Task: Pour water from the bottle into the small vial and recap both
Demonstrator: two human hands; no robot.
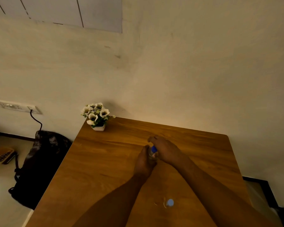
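A small clear bottle [152, 156] stands upright near the middle of the wooden table [105, 161]. My left hand [144, 163] wraps its body from the left. My right hand [166, 150] comes in from the right, its fingers closed at the blue cap [154, 149] on top of the bottle. Most of the bottle is hidden between the two hands. The small vial [170, 202], with a pale blue cap on it, stands alone near the table's front edge between my forearms. A few wet glints lie on the wood just left of it.
A white pot of white flowers [97, 117] sits at the table's back left corner against the wall. A dark bag [39, 161] leans on the floor left of the table, below a wall socket [18, 106] with a cable.
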